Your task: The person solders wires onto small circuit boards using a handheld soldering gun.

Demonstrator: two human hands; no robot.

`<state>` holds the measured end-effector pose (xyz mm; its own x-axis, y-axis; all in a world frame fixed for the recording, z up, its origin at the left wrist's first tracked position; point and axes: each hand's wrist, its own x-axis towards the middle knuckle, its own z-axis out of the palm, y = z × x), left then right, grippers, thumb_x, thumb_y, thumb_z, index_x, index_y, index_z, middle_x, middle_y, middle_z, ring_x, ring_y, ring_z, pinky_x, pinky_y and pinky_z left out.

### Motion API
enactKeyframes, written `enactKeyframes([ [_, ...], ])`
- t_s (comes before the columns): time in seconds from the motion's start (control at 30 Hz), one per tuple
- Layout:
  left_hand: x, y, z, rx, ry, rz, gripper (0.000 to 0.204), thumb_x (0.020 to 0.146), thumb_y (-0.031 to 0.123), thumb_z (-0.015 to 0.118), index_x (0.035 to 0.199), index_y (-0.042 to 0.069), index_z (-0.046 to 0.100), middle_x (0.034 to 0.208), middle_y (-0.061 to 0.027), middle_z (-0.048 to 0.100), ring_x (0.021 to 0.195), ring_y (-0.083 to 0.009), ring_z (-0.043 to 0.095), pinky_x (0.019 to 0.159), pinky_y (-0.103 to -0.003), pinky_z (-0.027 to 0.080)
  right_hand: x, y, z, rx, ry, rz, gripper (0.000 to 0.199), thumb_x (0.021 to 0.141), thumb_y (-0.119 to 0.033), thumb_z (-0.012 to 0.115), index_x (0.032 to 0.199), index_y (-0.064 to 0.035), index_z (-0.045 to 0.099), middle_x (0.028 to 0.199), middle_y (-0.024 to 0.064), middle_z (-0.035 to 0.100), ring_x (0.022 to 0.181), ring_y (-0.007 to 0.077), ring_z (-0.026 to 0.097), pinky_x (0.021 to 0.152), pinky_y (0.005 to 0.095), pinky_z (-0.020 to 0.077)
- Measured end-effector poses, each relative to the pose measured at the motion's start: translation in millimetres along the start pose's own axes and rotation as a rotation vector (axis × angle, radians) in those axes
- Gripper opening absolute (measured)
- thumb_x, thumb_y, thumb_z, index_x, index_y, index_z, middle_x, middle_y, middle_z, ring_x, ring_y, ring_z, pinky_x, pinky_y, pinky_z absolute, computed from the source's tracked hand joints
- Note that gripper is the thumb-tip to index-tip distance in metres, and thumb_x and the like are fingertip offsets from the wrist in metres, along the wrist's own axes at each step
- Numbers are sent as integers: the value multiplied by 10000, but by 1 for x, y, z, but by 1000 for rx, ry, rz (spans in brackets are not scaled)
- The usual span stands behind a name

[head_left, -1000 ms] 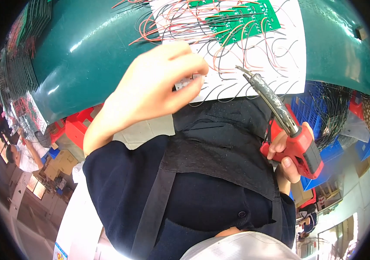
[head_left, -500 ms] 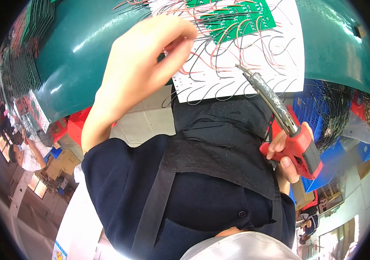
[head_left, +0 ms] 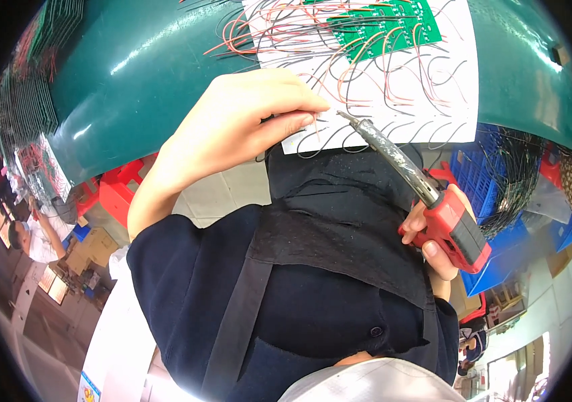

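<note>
On the dark green glossy tabletop (head_left: 165, 74), soldering over wired boards.
Head view: left hand (head_left: 232, 134) pinches its fingertips together on thin wires at the white paper sheet's (head_left: 453, 100) near edge; right hand (head_left: 433, 234) clamps the red-handled soldering iron (head_left: 426, 194), tip just beside those fingertips. Green circuit board (head_left: 386, 27) lies farther back.

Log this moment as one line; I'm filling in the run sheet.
left hand: pinching wire on white sheet | right hand: gripping red-handled soldering iron, tip near left fingertips | green circuit board: above
</note>
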<state>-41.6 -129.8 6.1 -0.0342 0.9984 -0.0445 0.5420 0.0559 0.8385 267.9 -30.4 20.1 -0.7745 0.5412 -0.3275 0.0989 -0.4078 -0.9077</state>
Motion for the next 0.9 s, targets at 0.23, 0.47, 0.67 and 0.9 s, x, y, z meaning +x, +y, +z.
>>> enactKeyframes([
  [0.23,2,3,1,-10,3,-61,93,729,-15,670,788,23,609,737,-42,570,659,-137,555,587,-238,454,-1,-3,7,34,103,68,746,744,-169,689,1337,83,314,820,178,628,665,240,634,618,327,535],
  [0.47,-1,-2,5,83,42,-47,122,672,-52,610,735,29,544,718,-35,493,613,-126,515,555,-229,437,0,0,11,-52,60,66,669,718,-98,645,1294,105,372,781,166,644,645,215,647,616,297,535],
  [0.67,-1,-4,5,112,60,-44,129,657,-51,608,723,35,538,694,-38,478,602,-133,506,550,-238,435,4,1,18,-48,87,108,656,700,-76,638,1279,111,394,781,161,645,637,197,645,604,286,531],
  [0.9,0,-7,10,172,145,25,152,621,-51,607,695,41,511,664,-44,456,590,-165,486,533,-265,415,6,0,18,-120,84,128,634,696,-101,639,1247,127,422,786,143,664,643,190,656,621,278,527],
])
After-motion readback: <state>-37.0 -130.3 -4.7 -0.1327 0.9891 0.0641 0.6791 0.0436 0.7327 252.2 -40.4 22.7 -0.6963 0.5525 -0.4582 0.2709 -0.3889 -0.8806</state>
